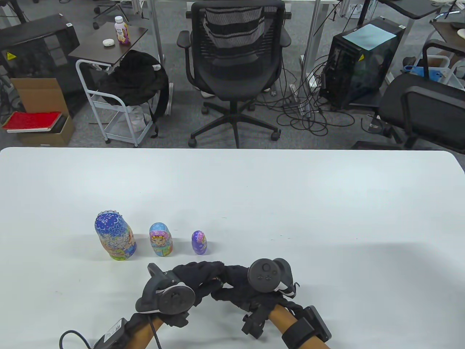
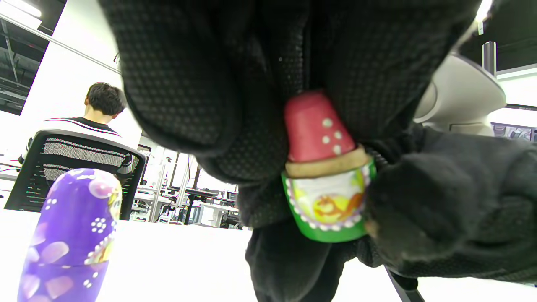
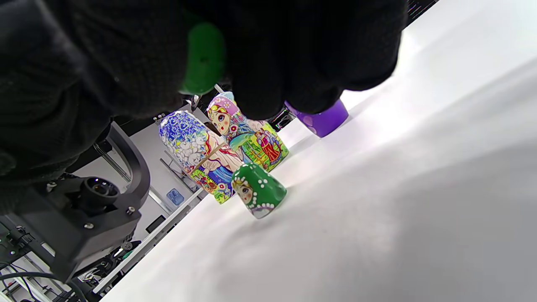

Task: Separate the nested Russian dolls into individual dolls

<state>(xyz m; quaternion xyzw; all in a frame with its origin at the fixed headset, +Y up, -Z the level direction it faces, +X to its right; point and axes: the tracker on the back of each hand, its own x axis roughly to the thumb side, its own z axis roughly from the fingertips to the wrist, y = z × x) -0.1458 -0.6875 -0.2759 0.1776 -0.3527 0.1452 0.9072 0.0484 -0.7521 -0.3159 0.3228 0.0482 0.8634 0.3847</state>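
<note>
Office; swivel chair (image 1: 235, 61), computer tower (image 1: 359, 61)

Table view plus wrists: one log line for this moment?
standing: blue doll, pink doll, purple doll | green top on table | left hand, right hand: grip green base, red doll inside

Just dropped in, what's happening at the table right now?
Three dolls already stand in a row: a big blue one, a mid-size one and a purple one. A green top half sits on the table. Both hands meet near the front edge: the right hand holds the green bottom half, and the left hand pinches a small red doll sticking out of it.
</note>
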